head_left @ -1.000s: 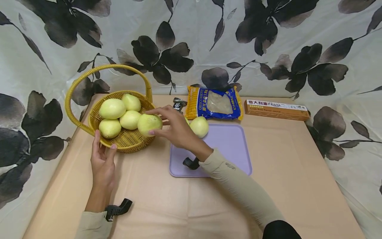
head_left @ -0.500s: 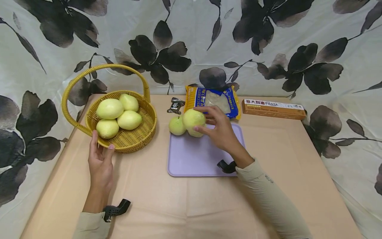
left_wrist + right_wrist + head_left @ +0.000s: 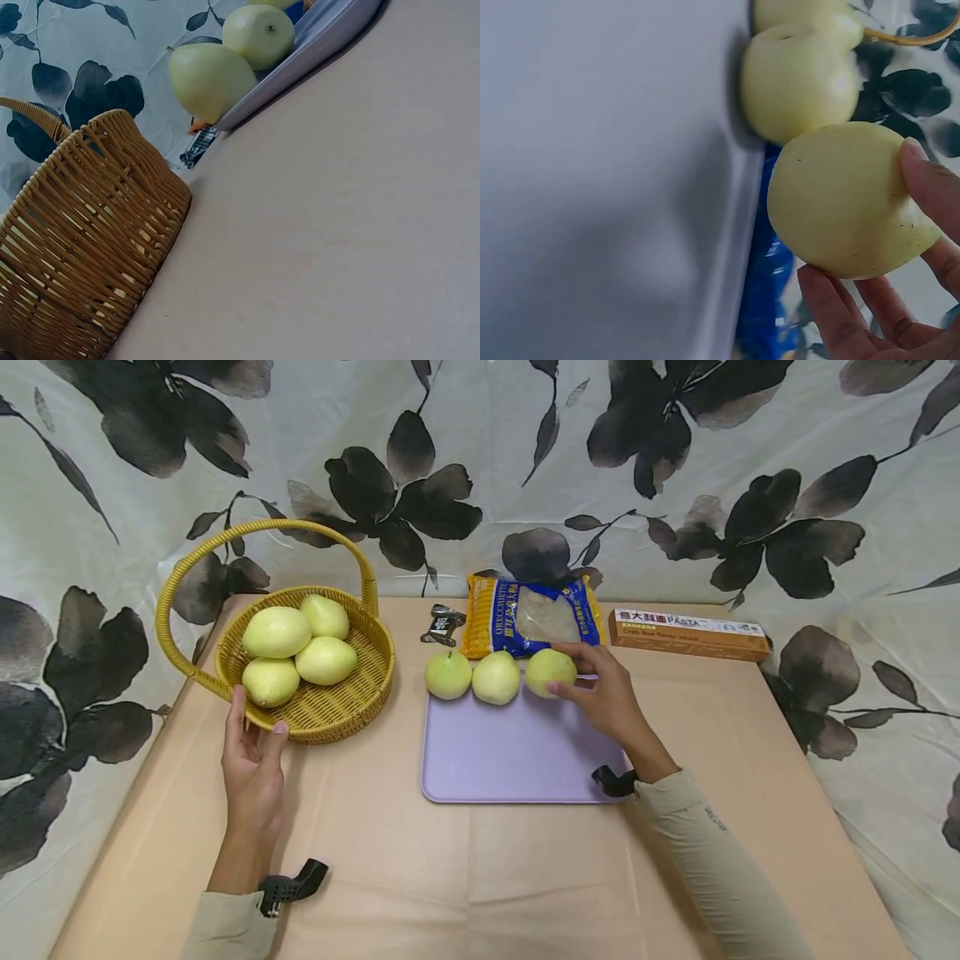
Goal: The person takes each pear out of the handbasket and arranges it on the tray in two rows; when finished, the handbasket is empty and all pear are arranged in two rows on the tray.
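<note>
Above the far right part of the lilac tray (image 3: 517,760), my right hand (image 3: 606,689) holds a yellow-green pear (image 3: 550,672) between thumb and fingers. In the right wrist view the held pear (image 3: 847,201) appears raised over the tray's edge. Two other pears stand along the tray's far edge, a left one (image 3: 447,674) and a middle one (image 3: 496,677). My left hand (image 3: 255,777) rests against the near left side of a yellow wicker basket (image 3: 352,714), fingers extended and touching its wall. Several pears (image 3: 277,632) lie in the basket. The left wrist view shows the basket's wall (image 3: 97,240) but no fingers clearly.
Behind the tray lies a blue and yellow pasta bag (image 3: 532,614), with a small black packet (image 3: 442,625) to its left. A brown pasta box (image 3: 688,635) is at the back right. A floral cloth (image 3: 525,460) hangs behind the table (image 3: 360,860).
My right hand has carried the pear from the basket rightward, past the two other pears, to the tray's far right part. The left hand stays at the basket.
</note>
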`<state>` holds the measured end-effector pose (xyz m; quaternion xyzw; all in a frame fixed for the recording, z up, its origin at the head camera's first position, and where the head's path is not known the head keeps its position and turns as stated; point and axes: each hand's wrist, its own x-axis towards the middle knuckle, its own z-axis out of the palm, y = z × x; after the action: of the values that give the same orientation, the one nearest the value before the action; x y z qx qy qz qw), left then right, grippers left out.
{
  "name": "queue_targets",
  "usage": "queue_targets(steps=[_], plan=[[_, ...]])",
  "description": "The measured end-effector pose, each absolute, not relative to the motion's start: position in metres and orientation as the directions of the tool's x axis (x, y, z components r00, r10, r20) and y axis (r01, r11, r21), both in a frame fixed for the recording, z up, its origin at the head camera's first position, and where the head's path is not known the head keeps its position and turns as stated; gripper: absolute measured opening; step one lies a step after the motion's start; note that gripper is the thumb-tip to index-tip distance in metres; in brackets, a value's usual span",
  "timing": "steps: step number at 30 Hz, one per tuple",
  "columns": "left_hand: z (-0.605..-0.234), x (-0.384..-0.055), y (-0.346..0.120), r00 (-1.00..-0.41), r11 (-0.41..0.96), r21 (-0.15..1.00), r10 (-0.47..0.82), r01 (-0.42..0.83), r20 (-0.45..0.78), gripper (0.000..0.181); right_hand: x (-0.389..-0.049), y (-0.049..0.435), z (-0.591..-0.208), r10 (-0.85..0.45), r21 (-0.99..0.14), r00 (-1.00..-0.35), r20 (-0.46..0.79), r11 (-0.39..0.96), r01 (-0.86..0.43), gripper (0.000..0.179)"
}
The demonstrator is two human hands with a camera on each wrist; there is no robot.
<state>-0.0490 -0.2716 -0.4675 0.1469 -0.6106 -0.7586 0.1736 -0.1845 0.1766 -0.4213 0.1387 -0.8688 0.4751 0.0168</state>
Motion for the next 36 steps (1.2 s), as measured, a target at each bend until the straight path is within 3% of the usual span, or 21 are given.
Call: queue_targets(steps=[15,21,28,36], plan=[[-0.466,-0.048,-0.271,-0.897,-0.212,0.973,-0.443,0.092,-0.011,0.079,-0.194,0.173,-0.44,-0.242,-0.795,-0.965,0.103,0.562,-0.226,0.062],[-0.466,-0.049,-0.271,-0.9,-0.204,0.972,-0.436,0.115,0.015,0.079,-0.189,0.16,-0.424,-0.182,-0.746,-0.964,0.196,0.611,-0.266,0.065],[-0.465,-0.05,-0.271,-0.901,-0.212,0.971,-0.434,0.114,0.011,0.08,-0.182,0.112,-0.392,-0.231,-0.726,-0.897,0.378,0.527,-0.442,0.063],[-0.466,-0.05,-0.271,-0.902,-0.224,0.968,-0.432,0.111,0.004,0.08,-0.182,0.037,-0.38,-0.396,-0.7,-0.797,0.457,0.393,-0.596,0.065]])
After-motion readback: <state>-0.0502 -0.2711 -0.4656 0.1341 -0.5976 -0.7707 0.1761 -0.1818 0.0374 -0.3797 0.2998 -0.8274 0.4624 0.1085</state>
